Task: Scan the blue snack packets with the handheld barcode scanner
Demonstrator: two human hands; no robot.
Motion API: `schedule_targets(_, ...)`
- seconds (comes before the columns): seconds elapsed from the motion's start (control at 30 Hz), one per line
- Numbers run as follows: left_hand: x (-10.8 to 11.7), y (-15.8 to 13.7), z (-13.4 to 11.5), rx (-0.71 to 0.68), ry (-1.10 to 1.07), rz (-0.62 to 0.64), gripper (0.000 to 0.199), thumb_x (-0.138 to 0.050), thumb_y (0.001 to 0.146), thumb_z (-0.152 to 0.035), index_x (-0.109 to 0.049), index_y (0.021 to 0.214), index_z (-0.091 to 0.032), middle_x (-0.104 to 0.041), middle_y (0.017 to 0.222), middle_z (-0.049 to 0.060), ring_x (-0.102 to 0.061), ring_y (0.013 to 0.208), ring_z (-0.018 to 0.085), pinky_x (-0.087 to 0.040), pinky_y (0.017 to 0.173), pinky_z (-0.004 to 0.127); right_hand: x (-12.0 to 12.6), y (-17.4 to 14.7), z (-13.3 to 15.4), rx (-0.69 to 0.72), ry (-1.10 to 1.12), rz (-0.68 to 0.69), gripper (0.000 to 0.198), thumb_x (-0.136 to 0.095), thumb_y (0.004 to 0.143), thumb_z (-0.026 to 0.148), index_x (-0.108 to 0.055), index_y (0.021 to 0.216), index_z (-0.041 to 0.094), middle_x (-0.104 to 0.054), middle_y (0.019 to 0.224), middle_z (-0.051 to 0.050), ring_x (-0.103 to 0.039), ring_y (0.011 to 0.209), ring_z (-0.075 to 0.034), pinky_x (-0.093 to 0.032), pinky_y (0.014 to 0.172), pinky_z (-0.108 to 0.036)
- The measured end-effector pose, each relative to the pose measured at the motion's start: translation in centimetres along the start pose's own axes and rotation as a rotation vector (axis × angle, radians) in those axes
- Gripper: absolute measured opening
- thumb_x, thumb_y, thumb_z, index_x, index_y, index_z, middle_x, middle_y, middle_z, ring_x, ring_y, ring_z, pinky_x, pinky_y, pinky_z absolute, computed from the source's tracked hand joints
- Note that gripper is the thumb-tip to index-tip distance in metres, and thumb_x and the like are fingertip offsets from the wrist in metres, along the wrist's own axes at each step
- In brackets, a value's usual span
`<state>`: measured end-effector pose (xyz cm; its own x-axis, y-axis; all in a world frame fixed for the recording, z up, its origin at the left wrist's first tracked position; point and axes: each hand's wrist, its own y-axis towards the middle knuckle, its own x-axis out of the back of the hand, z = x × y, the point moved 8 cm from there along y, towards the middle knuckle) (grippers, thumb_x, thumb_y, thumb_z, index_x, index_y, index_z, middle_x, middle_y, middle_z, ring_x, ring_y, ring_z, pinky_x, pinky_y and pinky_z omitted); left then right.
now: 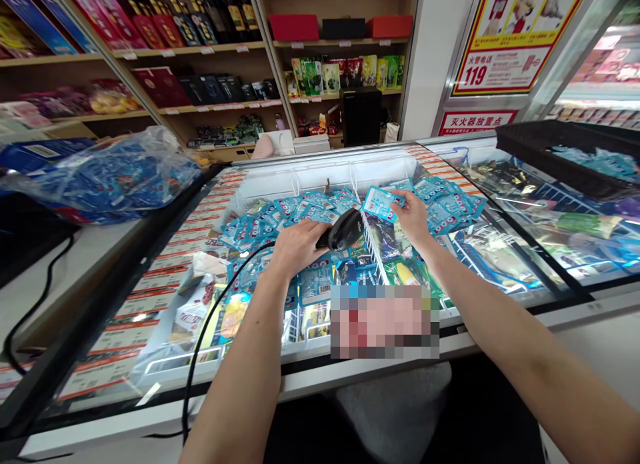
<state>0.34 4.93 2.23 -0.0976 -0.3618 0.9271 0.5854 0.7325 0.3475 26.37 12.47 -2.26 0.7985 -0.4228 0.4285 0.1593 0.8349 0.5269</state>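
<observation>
Apparently a scanning step: scanner (347,229) just beside blue packet (380,203).
Left fingers (317,232) wrap the scanner, right fingers (409,204) pinch the packet; next likely calls for steady aim.

Bottles (200,19) on wooden shelves (187,51), red box (294,27), yellow-bordered poster (517,41)

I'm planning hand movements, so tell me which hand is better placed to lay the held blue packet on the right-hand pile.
The right hand, probably: it grips the blue packet near the right-hand pile, while the left hand holds the scanner.
</observation>
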Motion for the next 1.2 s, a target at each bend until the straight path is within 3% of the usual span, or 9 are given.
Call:
schedule_targets(0.17,0.5,-0.3,1.0,0.081,0.048,-0.029,0.035,-0.05,0.085,-0.039,-0.059,0.115,-0.022,-0.068,0.1,0.006,-0.061,0.099,0.026,-0.045,0.074,0.034,1.6,0.2,1.1,0.093,-0.124,-0.06,0.034,-0.045,0.085,0.026,-0.057,0.117,0.02,-0.064,0.116,-0.007,-0.058,0.094,-0.022,-0.048,0.082,-0.036)
schedule_targets(0.3,0.7,-0.4,1.5,0.121,0.068,-0.038,0.036,-0.055,0.082,-0.038,-0.058,0.115,-0.022,-0.068,0.099,0.006,-0.061,0.099,0.026,-0.044,0.072,0.034,3.0,0.4,0.7,0.048,-0.313,-0.07,0.037,-0.044,0.084,0.017,-0.059,0.117,0.019,-0.063,0.111,-0.01,-0.054,0.104,-0.025,-0.043,0.091,-0.04)
schedule_targets(0.53,0.7,-0.7,2.2,0.17,0.094,-0.061,0.038,-0.057,0.081,-0.038,-0.059,0.116,-0.023,-0.068,0.099,0.006,-0.061,0.098,0.025,-0.044,0.071,0.032,4.4,-0.1,1.0,0.009,-0.667,-0.128,0.032,-0.048,0.085,0.02,-0.063,0.113,0.02,-0.056,0.117,-0.014,-0.043,0.11,-0.033,-0.035,0.091,-0.048)
schedule_targets(0.67,0.8,-1.0,3.0,0.215,0.099,-0.1,0.038,-0.057,0.081,-0.038,-0.059,0.116,-0.022,-0.067,0.1,0.007,-0.061,0.099,0.025,-0.044,0.072,0.032,2.6,-0.6,2.8,0.154,-0.69,0.023,0.029,-0.049,0.089,0.028,-0.065,0.113,0.024,-0.058,0.119,-0.01,-0.044,0.109,-0.03,-0.032,0.089,-0.045)
schedule_targets(0.8,0.9,-1.4,3.7,0.27,0.099,-0.122,0.039,-0.056,0.082,-0.04,-0.059,0.117,-0.023,-0.068,0.101,0.007,-0.06,0.101,0.026,-0.043,0.073,0.032,0.2,-1.2,3.5,0.273,-0.719,0.218,0.027,-0.048,0.091,0.036,-0.071,0.1,0.025,-0.064,0.113,-0.007,-0.046,0.107,-0.028,-0.028,0.092,-0.046)
schedule_targets(1.0,1.0,-1.8,4.7,0.354,0.11,-0.138,0.037,-0.053,0.084,-0.044,-0.06,0.113,-0.022,-0.069,0.098,0.008,-0.06,0.101,0.026,-0.042,0.073,0.032,0.8,-1.1,2.7,0.221,-0.83,0.159,0.033,-0.043,0.092,0.035,-0.071,0.101,0.02,-0.064,0.113,-0.01,-0.048,0.104,-0.031,-0.028,0.092,-0.05)
schedule_targets(1.1,0.9,-2.0,5.2,0.396,0.109,-0.139,0.037,-0.053,0.084,-0.045,-0.06,0.113,-0.022,-0.069,0.099,0.008,-0.06,0.102,0.027,-0.042,0.072,0.033,0.8,-1.2,3.4,0.26,-0.795,0.145,0.035,-0.04,0.094,0.034,-0.07,0.106,0.019,-0.063,0.118,-0.01,-0.047,0.109,-0.031,-0.028,0.096,-0.051)
schedule_targets(1.2,0.9,-2.1,5.4,0.416,0.101,-0.14,0.039,-0.053,0.083,-0.045,-0.06,0.114,-0.022,-0.069,0.102,0.008,-0.059,0.103,0.027,-0.042,0.073,0.033,-0.6,-1.6,4.6,0.354,-0.705,0.215,0.039,-0.035,0.095,0.031,-0.062,0.121,0.019,-0.058,0.13,-0.009,-0.044,0.119,-0.029,-0.03,0.1,-0.047)
